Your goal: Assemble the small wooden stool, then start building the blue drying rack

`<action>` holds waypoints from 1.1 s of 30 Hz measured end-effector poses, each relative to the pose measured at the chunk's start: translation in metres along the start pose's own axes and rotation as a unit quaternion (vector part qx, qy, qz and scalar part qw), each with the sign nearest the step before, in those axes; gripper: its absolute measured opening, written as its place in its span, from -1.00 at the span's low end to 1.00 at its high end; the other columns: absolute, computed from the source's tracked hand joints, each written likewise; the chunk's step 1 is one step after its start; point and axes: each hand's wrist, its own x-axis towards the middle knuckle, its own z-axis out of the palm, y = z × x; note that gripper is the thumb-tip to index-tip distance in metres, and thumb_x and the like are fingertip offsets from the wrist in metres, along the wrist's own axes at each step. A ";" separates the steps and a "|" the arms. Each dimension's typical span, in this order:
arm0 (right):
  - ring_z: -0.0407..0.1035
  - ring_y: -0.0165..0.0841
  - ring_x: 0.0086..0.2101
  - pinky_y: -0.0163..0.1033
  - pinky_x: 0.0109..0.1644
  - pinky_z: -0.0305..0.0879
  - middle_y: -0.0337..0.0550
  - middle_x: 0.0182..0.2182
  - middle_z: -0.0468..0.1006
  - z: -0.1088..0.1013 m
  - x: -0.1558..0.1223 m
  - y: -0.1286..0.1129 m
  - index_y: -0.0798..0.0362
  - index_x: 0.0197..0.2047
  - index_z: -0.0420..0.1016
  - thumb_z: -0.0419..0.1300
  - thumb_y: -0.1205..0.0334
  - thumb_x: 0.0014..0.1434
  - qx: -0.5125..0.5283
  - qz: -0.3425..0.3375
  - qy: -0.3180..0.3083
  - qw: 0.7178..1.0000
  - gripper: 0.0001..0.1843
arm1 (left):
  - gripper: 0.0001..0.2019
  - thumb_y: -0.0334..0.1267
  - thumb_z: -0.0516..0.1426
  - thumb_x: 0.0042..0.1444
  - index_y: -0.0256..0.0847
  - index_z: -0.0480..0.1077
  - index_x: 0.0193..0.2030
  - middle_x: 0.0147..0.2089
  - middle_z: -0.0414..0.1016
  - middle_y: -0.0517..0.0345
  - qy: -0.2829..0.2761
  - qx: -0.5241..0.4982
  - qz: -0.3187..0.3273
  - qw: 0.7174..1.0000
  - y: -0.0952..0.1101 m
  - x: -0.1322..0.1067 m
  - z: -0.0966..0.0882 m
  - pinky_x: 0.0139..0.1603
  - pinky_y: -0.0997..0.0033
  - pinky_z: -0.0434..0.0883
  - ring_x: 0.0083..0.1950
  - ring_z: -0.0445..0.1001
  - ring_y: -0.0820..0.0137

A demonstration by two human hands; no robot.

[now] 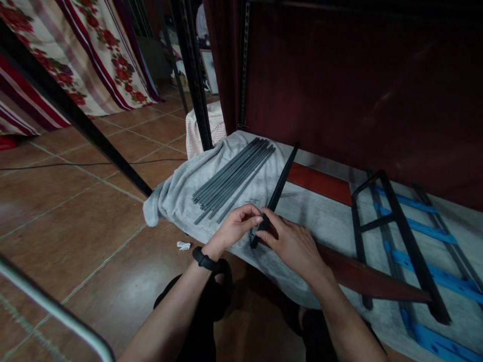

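A black metal bar (284, 176) lies slantwise across the grey cloth (222, 153), its near end close to the cloth's front edge. My right hand (292, 244) grips this near end between thumb and fingers. On the bar's left side, my left hand (239, 224) has its thumb and forefinger pinched together close to the bar; anything between them is too small to make out. Just beyond that hand lie a few small metal pieces (252, 201), probably screws. To the left, several thin grey rods (234, 176) rest side by side in a bundle.
Right of my hands, a black frame (394, 221) is joined to a reddish-brown board (370, 274). Blue slats (426, 226) on grey rods lie beyond it. A red-brown board (320, 183) lies at the back. Black posts (196, 75) rise at the left. White scrap (183, 246) is on the tiled floor.
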 end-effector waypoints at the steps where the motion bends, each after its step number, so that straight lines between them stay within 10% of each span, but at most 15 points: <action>1: 0.52 -0.22 -0.03 -0.14 -0.02 0.38 -0.10 0.06 0.58 0.000 0.000 0.000 -0.13 0.38 0.16 0.03 -0.06 0.37 0.002 -0.001 0.000 1.000 -0.43 | -0.70 -0.02 0.28 0.10 -0.24 0.43 -0.31 -0.35 0.40 0.17 -0.006 -0.002 -0.004 1.000 0.001 0.000 -0.001 -0.22 0.45 0.32 -0.30 0.34 0.44; 9: 0.53 -0.22 -0.05 -0.16 -0.01 0.38 -0.10 0.06 0.59 -0.001 0.003 0.003 -0.11 0.36 0.23 0.08 -0.03 0.34 0.004 -0.004 0.006 1.000 -0.44 | -0.71 -0.04 0.23 0.09 -0.27 0.44 -0.38 -0.45 0.42 0.17 0.094 0.010 -0.066 0.993 -0.021 0.010 -0.015 -0.33 0.46 0.28 -0.42 0.32 0.46; 21: 0.57 -0.19 -0.16 -0.17 -0.11 0.39 -0.11 -0.16 0.67 -0.012 0.004 0.008 -0.07 0.35 0.27 0.09 -0.06 0.33 -0.022 0.022 0.024 0.999 -0.42 | -0.83 -0.37 0.15 -0.05 -0.22 0.36 -0.63 -0.69 0.30 0.23 -0.002 0.281 -0.189 0.941 -0.055 0.008 -0.009 -0.53 0.46 0.06 -0.62 0.19 0.50; 33: 0.58 -0.20 -0.20 -0.18 -0.16 0.39 -0.12 -0.20 0.68 -0.010 0.004 0.010 -0.08 0.32 0.32 0.13 -0.05 0.30 -0.020 0.011 0.039 0.999 -0.44 | -0.92 -0.43 0.07 0.05 -0.25 0.37 -0.42 -0.59 0.37 0.23 -0.057 0.220 -0.326 0.917 -0.051 0.010 -0.005 -0.45 0.50 0.36 -0.53 0.42 0.43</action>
